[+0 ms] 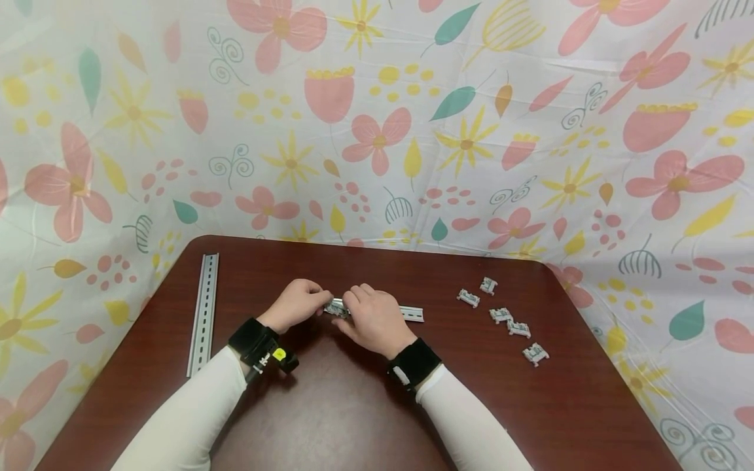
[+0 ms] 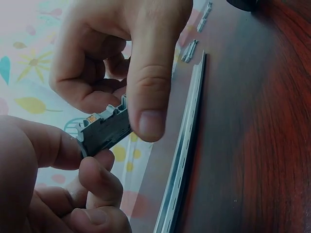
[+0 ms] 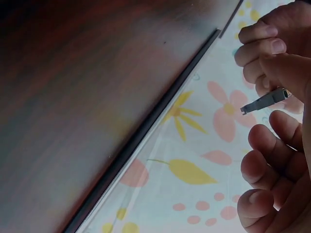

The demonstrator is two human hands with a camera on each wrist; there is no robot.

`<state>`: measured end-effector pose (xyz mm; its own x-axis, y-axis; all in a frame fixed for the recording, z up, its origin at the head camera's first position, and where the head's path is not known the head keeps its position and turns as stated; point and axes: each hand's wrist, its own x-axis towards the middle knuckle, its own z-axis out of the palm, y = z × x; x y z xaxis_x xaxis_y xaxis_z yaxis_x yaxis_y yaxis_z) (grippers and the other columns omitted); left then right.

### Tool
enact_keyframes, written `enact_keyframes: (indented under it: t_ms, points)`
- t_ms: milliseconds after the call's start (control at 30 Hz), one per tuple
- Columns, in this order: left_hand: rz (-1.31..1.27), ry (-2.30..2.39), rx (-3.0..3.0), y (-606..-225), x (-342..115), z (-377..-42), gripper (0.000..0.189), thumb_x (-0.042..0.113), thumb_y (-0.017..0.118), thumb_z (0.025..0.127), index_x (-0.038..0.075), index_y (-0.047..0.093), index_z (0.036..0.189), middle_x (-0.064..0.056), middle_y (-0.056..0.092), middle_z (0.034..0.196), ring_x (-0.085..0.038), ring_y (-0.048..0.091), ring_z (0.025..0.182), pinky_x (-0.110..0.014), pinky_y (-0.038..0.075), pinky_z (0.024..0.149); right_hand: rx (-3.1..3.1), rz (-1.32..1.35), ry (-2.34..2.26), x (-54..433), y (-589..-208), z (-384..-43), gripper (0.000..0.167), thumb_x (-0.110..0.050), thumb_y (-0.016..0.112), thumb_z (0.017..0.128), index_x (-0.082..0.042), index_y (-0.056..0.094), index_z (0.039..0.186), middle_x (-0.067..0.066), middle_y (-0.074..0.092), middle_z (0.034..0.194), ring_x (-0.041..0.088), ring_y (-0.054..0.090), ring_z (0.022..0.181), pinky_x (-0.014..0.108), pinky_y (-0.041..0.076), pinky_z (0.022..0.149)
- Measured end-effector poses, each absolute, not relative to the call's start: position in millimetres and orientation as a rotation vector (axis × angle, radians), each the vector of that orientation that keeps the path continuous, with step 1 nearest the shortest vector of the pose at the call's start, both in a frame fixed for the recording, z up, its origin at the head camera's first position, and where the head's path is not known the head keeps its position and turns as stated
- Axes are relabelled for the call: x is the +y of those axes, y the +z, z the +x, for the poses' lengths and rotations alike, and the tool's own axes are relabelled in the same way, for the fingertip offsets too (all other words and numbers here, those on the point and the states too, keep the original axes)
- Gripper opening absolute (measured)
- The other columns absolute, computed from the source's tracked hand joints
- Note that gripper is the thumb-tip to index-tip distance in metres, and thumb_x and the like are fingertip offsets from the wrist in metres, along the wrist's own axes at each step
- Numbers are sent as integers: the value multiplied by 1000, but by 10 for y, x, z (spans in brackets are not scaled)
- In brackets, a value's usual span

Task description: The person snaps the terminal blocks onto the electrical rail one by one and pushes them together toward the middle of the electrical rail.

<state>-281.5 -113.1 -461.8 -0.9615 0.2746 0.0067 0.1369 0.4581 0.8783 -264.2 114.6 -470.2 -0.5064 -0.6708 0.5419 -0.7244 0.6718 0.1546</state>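
Note:
Both hands meet over a small grey terminal block (image 2: 104, 128), which has an orange spot on its upper edge. My left hand (image 1: 300, 304) pinches one end between thumb and finger. My right hand (image 1: 374, 319) has its thumb against the other end, with its other fingers curled behind. In the right wrist view, the terminal block (image 3: 266, 101) appears edge-on between the fingers. Behind the hands lies a short slotted metal DIN rail (image 1: 412, 314), mostly covered by them in the head view; the left wrist view shows the terminal block held apart from the rail (image 2: 187, 141).
Several loose terminal blocks (image 1: 519, 328) lie scattered on the right side of the dark wooden table (image 1: 330, 405). A longer slotted rail (image 1: 203, 314) lies along the left side. A flower-patterned cloth (image 1: 377, 196) hangs behind the table.

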Motion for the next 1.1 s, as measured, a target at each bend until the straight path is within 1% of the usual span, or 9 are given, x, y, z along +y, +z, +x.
enact_keyframes:
  t_ms: [133, 267, 367, 467, 600, 700, 833, 1000, 1100]
  points:
    - [368, 1524, 2547, -4631, -1127, -2820, 46, 22, 65, 106, -6, 68, 69, -8, 58, 60, -16, 41, 54, -30, 32, 56, -2297, 1083, 123, 1143, -4699, -2638, 30, -35, 85, 98, -11, 67, 95, 2, 65, 92, 21, 64, 84, 35, 55, 62]
    - [371, 1518, 2548, -4644, -1120, -2828, 45, 21, 65, 104, 0, 67, 65, -7, 58, 59, -16, 39, 52, -29, 30, 55, -2313, 1096, 105, 1143, -4692, -2633, 21, -28, 81, 100, -11, 69, 96, 3, 65, 92, 21, 63, 84, 36, 56, 64]
    - [376, 1519, 2551, -4641, -1115, -2825, 43, 22, 65, 102, 3, 69, 63, -10, 61, 60, -15, 39, 52, -28, 30, 54, -2324, 1104, 87, 1142, -4687, -2628, 17, -25, 79, 100, -11, 71, 97, 3, 66, 93, 21, 63, 85, 36, 56, 65]
    - [389, 1518, 2548, -4634, -1110, -2816, 41, 23, 65, 102, 2, 73, 68, -11, 64, 63, -14, 42, 53, -28, 32, 55, -2315, 1106, 71, 1140, -4684, -2625, 16, -25, 79, 100, -11, 72, 96, 3, 65, 92, 22, 63, 84, 36, 56, 66]
    - [412, 1514, 2552, -4643, -1106, -2816, 38, 24, 66, 103, 2, 78, 74, -3, 65, 63, -14, 49, 58, -28, 36, 58, -2315, 1107, 56, 1137, -4674, -2617, 18, -25, 78, 101, -11, 71, 94, 3, 65, 90, 23, 63, 83, 36, 56, 67]
    - [415, 1535, 2531, -4670, -1104, -2829, 42, 28, 65, 108, 2, 80, 78, 0, 66, 64, -17, 57, 63, -30, 42, 63, -2338, 1106, 60, 1140, -4669, -2612, 17, -25, 77, 102, -11, 72, 94, 3, 65, 90, 22, 64, 84, 36, 57, 67]
    - [407, 1554, 2502, -4705, -1105, -2853, 51, 34, 58, 114, 2, 80, 82, -1, 68, 67, -22, 63, 70, -33, 47, 70, -2370, 1101, 124, 1157, -4678, -2624, 16, -25, 75, 102, -14, 72, 92, -1, 63, 86, 19, 63, 81, 35, 56, 64]
    - [438, 1435, 2637, -4727, -1120, -2884, 50, 36, 55, 117, 10, 74, 80, -1, 65, 69, -21, 59, 66, -35, 47, 69, -2411, 1053, 198, 1191, -4690, -2648, 20, -25, 74, 103, -18, 67, 86, -5, 59, 82, 15, 61, 77, 33, 53, 60]
    - [477, 1302, 2772, -4742, -1131, -2889, 41, 34, 57, 116, 14, 70, 83, -1, 63, 73, -20, 56, 65, -36, 47, 68, -2432, 1028, 228, 1212, -4688, -2655, 21, -25, 73, 104, -19, 66, 85, -6, 61, 82, 15, 63, 76, 33, 53, 58]
